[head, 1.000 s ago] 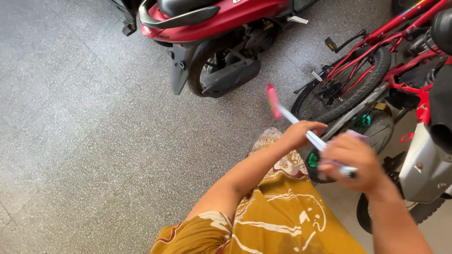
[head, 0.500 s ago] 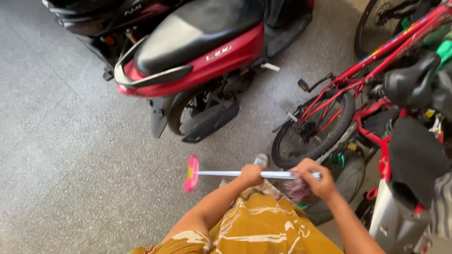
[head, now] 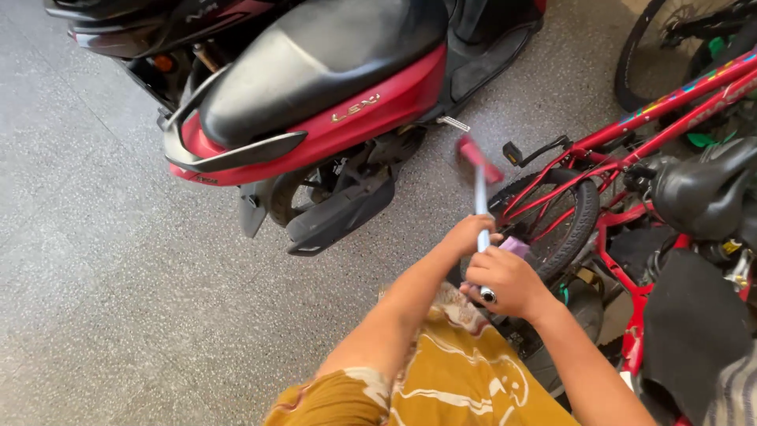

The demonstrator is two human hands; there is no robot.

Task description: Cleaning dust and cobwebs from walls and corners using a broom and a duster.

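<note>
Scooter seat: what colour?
Black, above red body panels; the scooter seat shows clearly in the head view, the only view.

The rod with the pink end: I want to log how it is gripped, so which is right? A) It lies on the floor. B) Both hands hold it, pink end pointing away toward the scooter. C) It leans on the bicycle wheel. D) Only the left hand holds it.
B: the left hand and right hand both close on the rod, whose pink end points away toward the red scooter.
</note>
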